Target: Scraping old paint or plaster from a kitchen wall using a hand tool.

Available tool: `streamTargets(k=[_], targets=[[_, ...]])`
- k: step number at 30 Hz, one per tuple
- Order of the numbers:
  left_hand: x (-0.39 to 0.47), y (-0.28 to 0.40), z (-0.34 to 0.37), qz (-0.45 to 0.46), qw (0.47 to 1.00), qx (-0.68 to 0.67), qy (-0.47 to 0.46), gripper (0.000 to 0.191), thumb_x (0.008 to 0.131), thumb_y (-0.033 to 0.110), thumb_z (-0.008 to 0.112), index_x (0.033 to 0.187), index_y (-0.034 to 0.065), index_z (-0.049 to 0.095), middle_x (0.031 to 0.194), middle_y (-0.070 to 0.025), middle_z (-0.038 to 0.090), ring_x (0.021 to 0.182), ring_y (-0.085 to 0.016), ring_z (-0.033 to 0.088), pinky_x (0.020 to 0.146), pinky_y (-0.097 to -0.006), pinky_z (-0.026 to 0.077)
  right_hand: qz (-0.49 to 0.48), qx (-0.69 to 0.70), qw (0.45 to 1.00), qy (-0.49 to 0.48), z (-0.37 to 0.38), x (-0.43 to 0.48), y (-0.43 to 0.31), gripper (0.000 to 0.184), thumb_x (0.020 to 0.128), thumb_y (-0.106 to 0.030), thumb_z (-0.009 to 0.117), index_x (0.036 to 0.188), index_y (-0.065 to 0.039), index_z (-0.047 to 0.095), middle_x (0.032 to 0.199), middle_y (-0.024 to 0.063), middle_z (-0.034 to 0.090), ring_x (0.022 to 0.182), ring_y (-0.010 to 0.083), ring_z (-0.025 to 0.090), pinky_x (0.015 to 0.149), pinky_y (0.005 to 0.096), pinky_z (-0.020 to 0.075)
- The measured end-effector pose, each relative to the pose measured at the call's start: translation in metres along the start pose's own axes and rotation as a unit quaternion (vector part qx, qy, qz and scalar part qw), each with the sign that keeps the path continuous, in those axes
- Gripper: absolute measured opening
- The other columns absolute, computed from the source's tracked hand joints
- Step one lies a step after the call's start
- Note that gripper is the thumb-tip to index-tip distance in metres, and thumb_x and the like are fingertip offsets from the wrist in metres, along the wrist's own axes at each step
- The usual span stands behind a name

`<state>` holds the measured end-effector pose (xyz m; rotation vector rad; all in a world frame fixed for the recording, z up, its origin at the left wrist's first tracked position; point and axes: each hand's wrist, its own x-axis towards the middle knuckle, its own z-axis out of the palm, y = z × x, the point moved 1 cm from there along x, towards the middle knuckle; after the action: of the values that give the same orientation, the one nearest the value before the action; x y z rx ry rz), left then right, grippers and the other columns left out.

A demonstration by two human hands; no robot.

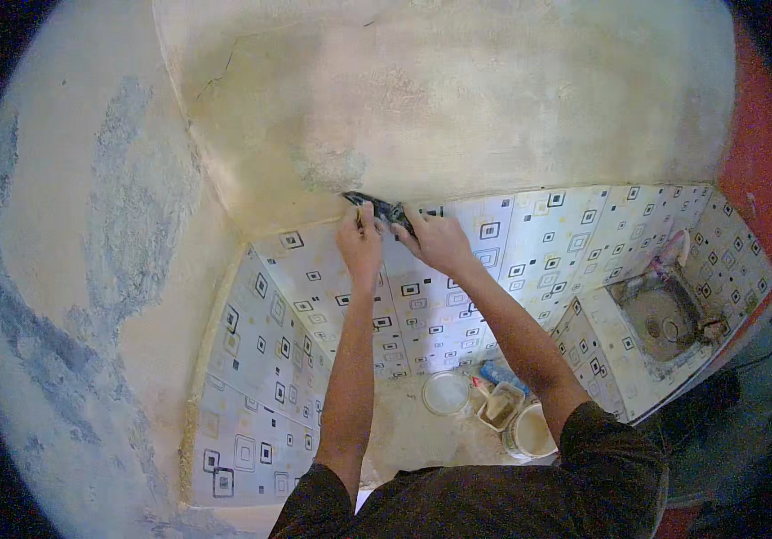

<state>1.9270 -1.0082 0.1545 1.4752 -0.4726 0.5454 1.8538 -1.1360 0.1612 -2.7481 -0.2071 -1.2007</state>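
A narrow dark tool (384,210), its exact kind unclear, lies at a slant just above the top edge of the patterned wall tiles (420,306). My right hand (441,246) grips its right end between thumb and fingers. The fingertips of my left hand (359,248) are pinched together at its left half and cover part of it; some fingers are blurred. The tool's pointed left end is near a rough greyish patch (332,167) on the plastered wall (480,121).
Below stand a round white lid (446,393), a rectangular tub (502,407) with a brush (494,406) in it, a bucket of pale material (533,431) and a blue item (499,374). A metal sink (659,316) is set into the tiled counter at right. The left wall (157,269) projects towards me.
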Motion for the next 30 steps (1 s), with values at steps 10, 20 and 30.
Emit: streamTargets(k=[10, 20, 30], targets=[[-0.012, -0.001, -0.008, -0.044, 0.998, 0.054, -0.003, 0.034, 0.095, 0.027, 0.053, 0.073, 0.0018, 0.056, 0.056, -0.0062, 0.054, 0.050, -0.017, 0.049, 0.052, -0.0325, 0.040, -0.004, 0.019, 1.000, -0.021, 0.000, -0.005, -0.007, 0.037, 0.092, -0.038, 0.051, 0.103, -0.003, 0.053, 0.068, 0.0146, 0.063, 0.058, 0.0330, 0.063, 0.051, 0.0448, 0.0493], [0.002, 0.024, -0.004, 0.009, 0.999, 0.029, 0.018, 0.037, 0.095, 0.027, 0.053, 0.070, 0.0000, 0.055, 0.056, -0.0061, 0.054, 0.050, -0.017, 0.050, 0.052, -0.0329, 0.040, 0.009, 0.003, 1.000, 0.009, -0.008, 0.011, -0.007, 0.040, 0.092, -0.038, 0.053, 0.107, 0.000, 0.054, 0.065, 0.0146, 0.061, 0.056, 0.0332, 0.062, 0.050, 0.0441, 0.0484], [-0.019, -0.012, -0.001, -0.014, 0.998, 0.046, 0.032, 0.051, 0.093, 0.043, 0.053, 0.064, 0.0016, 0.057, 0.054, -0.0044, 0.053, 0.048, -0.016, 0.048, 0.047, -0.0328, 0.038, -0.007, 0.015, 0.998, -0.056, 0.001, -0.008, 0.002, 0.040, 0.092, -0.039, 0.052, 0.105, -0.001, 0.053, 0.065, 0.0149, 0.062, 0.057, 0.0338, 0.062, 0.049, 0.0449, 0.0477]])
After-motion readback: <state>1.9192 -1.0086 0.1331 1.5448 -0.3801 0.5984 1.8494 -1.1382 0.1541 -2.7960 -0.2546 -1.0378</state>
